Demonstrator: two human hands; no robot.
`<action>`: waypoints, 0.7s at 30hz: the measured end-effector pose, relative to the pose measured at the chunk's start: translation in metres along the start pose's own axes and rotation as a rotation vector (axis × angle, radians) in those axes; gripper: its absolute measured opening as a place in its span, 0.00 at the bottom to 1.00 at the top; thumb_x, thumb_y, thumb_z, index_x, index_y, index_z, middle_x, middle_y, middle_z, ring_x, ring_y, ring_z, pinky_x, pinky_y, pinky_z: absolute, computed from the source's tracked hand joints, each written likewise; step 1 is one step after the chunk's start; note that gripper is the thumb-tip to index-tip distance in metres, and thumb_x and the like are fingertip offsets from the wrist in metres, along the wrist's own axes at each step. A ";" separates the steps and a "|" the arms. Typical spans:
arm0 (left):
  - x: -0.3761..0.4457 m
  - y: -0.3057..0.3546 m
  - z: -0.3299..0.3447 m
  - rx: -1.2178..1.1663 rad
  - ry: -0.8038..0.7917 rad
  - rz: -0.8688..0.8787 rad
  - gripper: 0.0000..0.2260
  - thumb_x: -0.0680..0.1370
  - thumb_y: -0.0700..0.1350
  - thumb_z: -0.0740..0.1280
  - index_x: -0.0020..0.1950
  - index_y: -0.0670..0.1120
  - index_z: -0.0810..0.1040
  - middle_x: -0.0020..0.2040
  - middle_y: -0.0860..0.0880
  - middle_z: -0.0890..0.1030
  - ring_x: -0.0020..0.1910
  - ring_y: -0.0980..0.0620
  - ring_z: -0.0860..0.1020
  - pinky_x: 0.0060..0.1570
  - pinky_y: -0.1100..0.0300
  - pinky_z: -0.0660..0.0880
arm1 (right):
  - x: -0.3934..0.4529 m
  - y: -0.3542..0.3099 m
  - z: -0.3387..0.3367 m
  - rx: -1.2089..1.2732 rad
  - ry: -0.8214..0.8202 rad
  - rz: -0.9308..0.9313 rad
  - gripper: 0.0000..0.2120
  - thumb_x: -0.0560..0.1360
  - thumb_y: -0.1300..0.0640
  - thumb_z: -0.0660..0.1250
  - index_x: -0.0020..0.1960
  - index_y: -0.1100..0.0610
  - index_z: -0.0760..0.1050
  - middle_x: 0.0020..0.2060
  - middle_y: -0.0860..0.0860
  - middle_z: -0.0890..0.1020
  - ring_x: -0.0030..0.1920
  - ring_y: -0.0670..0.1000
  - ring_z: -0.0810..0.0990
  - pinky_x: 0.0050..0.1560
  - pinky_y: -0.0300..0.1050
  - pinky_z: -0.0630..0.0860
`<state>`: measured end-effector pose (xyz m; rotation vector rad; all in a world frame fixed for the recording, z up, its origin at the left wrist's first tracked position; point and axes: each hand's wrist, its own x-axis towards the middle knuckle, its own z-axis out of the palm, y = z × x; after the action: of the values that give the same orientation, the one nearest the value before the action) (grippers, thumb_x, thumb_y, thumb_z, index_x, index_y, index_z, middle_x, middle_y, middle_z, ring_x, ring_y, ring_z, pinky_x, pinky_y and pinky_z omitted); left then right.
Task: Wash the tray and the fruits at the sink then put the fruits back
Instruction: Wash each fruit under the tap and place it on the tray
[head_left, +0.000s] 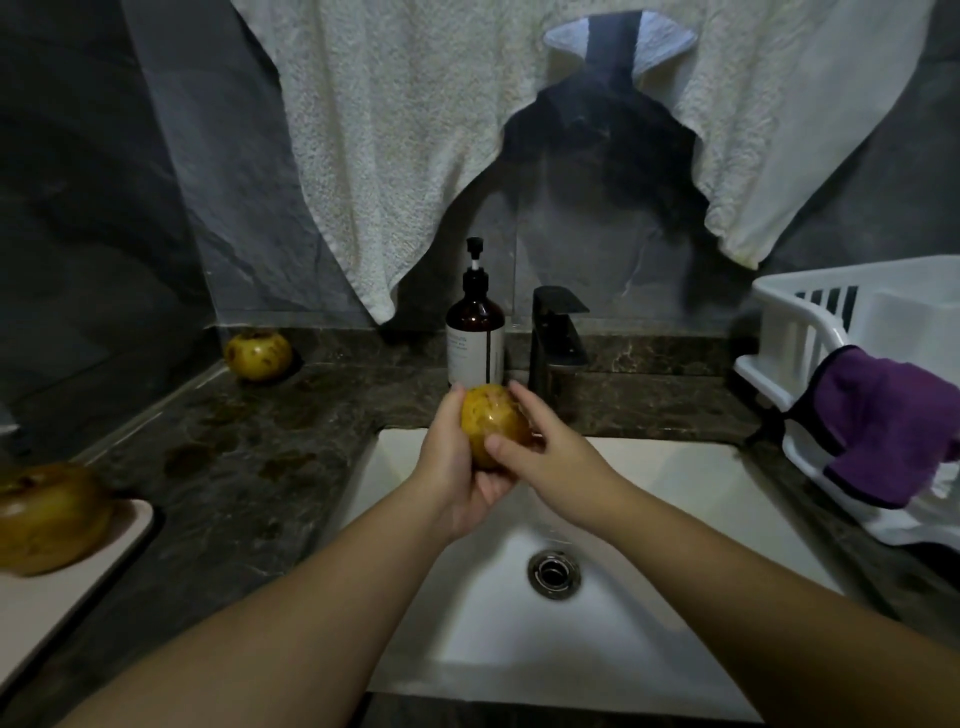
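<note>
A yellow-brown spotted fruit (491, 421) is held above the white sink (675, 483), just below the black faucet (556, 338). My left hand (457, 467) cups it from below and the left, fingers curled round it. My right hand (545, 452) lies against its right side, thumb pressed on the front. A second fruit (258, 355) sits on the dark counter at the back left. A third fruit (49, 514) rests on the pale tray (78, 597) at the left edge.
A brown pump soap bottle (475, 327) stands left of the faucet. A white dish rack (841, 353) with a purple cloth (893, 421) draped over it fills the right counter. White towels (405, 130) hang overhead. The sink drain (554, 573) lies below my hands.
</note>
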<state>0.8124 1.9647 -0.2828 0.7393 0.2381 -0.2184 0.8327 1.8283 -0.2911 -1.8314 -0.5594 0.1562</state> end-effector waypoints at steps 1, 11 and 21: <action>0.001 0.001 -0.002 -0.024 -0.010 -0.046 0.32 0.81 0.66 0.63 0.72 0.41 0.75 0.59 0.33 0.84 0.52 0.36 0.86 0.43 0.47 0.85 | -0.002 0.004 -0.001 0.022 -0.010 -0.010 0.36 0.78 0.52 0.72 0.81 0.42 0.58 0.70 0.44 0.70 0.61 0.37 0.78 0.58 0.32 0.76; 0.001 0.004 -0.006 -0.063 -0.075 -0.089 0.32 0.77 0.65 0.70 0.64 0.37 0.81 0.59 0.33 0.84 0.54 0.37 0.86 0.47 0.48 0.86 | -0.004 0.003 -0.011 -0.248 0.219 -0.160 0.25 0.71 0.49 0.79 0.66 0.39 0.78 0.64 0.35 0.76 0.62 0.36 0.77 0.65 0.40 0.76; 0.000 0.005 -0.006 0.001 0.038 -0.099 0.28 0.77 0.63 0.70 0.63 0.40 0.81 0.52 0.38 0.86 0.35 0.47 0.84 0.29 0.60 0.80 | -0.003 -0.004 -0.017 -0.370 0.211 -0.186 0.18 0.75 0.51 0.76 0.64 0.46 0.82 0.59 0.36 0.77 0.56 0.30 0.75 0.60 0.26 0.72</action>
<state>0.8132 1.9722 -0.2835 0.7334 0.3115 -0.2985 0.8354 1.8130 -0.2826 -2.1068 -0.6356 -0.2814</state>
